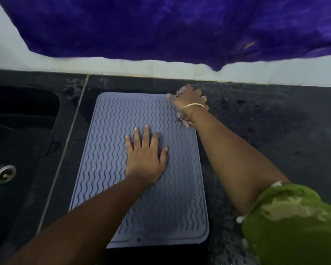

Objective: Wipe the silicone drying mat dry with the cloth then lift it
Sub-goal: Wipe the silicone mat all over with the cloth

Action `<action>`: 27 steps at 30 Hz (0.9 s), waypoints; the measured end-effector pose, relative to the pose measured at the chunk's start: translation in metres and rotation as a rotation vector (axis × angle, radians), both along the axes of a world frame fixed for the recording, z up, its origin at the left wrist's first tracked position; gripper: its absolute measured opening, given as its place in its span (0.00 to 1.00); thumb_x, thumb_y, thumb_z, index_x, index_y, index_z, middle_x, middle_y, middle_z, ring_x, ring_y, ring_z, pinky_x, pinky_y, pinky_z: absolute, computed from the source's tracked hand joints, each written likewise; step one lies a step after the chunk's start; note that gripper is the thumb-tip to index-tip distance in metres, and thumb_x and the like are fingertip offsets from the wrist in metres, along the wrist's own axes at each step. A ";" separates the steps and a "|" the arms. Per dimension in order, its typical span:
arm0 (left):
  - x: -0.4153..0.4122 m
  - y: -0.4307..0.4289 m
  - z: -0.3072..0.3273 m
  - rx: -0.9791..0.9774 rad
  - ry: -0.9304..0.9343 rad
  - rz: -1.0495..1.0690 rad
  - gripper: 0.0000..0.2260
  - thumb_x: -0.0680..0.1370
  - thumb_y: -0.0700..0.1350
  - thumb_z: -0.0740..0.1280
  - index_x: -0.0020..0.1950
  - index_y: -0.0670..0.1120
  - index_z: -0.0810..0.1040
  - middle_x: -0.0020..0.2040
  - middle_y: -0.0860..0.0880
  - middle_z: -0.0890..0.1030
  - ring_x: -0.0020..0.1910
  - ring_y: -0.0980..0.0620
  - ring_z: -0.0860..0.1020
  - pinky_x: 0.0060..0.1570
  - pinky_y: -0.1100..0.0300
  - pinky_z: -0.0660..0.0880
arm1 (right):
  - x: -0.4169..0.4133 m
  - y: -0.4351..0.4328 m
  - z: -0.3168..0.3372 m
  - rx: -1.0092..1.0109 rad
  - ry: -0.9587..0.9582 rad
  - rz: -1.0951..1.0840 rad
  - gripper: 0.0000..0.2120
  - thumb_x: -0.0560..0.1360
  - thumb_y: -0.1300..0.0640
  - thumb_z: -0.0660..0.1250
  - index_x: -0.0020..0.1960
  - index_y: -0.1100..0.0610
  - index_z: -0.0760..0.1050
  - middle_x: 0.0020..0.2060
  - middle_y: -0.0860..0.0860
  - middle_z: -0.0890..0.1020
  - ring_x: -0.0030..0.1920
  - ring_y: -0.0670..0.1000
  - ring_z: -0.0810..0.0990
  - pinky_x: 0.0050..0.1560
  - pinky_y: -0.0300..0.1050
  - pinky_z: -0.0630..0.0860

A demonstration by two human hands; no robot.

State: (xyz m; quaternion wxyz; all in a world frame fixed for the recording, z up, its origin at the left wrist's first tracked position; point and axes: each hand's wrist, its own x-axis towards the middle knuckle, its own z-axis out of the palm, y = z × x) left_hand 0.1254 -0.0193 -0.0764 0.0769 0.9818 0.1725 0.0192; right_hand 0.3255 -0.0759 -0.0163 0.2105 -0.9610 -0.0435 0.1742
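Note:
A grey-blue silicone drying mat (pixel 111 150) with wavy ridges lies flat on the black counter, long side running away from me. My left hand (pixel 145 159) rests palm down on the mat's middle, fingers spread, holding nothing. My right hand (pixel 189 100) is at the mat's far right corner, closed on a small white cloth with a dark pattern (pixel 183 119). Bits of the cloth stick out beyond the fingers and under the wrist, and it touches the mat's right edge. A gold bangle sits on that wrist.
A black sink (pixel 17 131) with a metal drain (pixel 5 174) lies left of the mat. A purple cloth (pixel 180 25) hangs overhead in front of the white tiled wall (pixel 103 66). Dark speckled counter (pixel 275 121) stretches to the right. My green sleeve (pixel 294 222) fills the lower right.

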 end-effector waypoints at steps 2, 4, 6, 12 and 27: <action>0.001 0.000 0.000 0.011 0.005 0.006 0.28 0.77 0.62 0.41 0.74 0.50 0.57 0.78 0.44 0.51 0.76 0.40 0.45 0.70 0.42 0.35 | -0.004 -0.005 -0.007 -0.176 -0.112 0.125 0.36 0.73 0.41 0.63 0.74 0.51 0.54 0.73 0.59 0.58 0.70 0.67 0.59 0.64 0.65 0.63; 0.000 0.000 0.000 0.002 -0.004 0.007 0.28 0.78 0.61 0.42 0.74 0.50 0.57 0.78 0.44 0.52 0.76 0.40 0.45 0.70 0.42 0.35 | -0.008 -0.012 -0.006 -0.188 -0.189 0.163 0.31 0.74 0.46 0.64 0.73 0.51 0.57 0.71 0.59 0.61 0.67 0.67 0.63 0.62 0.63 0.66; 0.000 -0.001 0.000 -0.004 -0.008 0.003 0.28 0.78 0.61 0.43 0.74 0.50 0.57 0.78 0.44 0.52 0.76 0.40 0.45 0.71 0.42 0.36 | -0.027 -0.021 -0.005 -0.220 -0.232 0.207 0.28 0.75 0.49 0.63 0.72 0.51 0.59 0.68 0.60 0.63 0.64 0.66 0.66 0.59 0.61 0.70; -0.001 -0.001 0.002 0.009 0.002 -0.009 0.28 0.77 0.61 0.42 0.74 0.50 0.58 0.78 0.43 0.52 0.76 0.40 0.45 0.70 0.42 0.36 | -0.125 -0.061 -0.017 -0.316 -0.325 0.229 0.29 0.73 0.47 0.64 0.71 0.51 0.61 0.59 0.60 0.67 0.54 0.63 0.72 0.45 0.54 0.76; -0.001 0.000 0.001 -0.005 0.012 -0.011 0.29 0.78 0.61 0.42 0.75 0.50 0.56 0.78 0.44 0.50 0.76 0.40 0.44 0.71 0.41 0.36 | -0.049 -0.030 -0.007 -0.200 -0.190 0.176 0.23 0.74 0.49 0.63 0.66 0.54 0.67 0.64 0.60 0.66 0.59 0.63 0.73 0.53 0.54 0.74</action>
